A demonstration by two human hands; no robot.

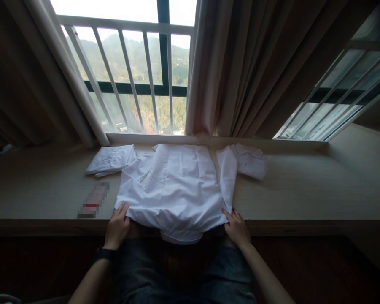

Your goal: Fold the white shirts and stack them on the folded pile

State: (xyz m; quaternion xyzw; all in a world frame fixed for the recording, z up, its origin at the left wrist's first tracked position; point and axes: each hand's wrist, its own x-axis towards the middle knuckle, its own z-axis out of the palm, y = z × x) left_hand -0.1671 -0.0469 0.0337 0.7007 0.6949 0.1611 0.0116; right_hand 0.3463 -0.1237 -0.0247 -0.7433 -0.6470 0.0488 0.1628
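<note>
A white shirt [177, 185] lies spread on the wooden window ledge [303, 194], its sleeves folded inward and its lower edge hanging over the front edge. My left hand [117, 227] grips the shirt's near left corner. My right hand [237, 228] grips the near right corner, by the folded sleeve. A dark band sits on my left wrist.
A folded white garment [111, 160] lies at the back left and another [250, 161] at the back right. A small blurred flat object [93, 200] rests left of the shirt. Behind are a barred window [136, 80] and brown curtains [256, 67].
</note>
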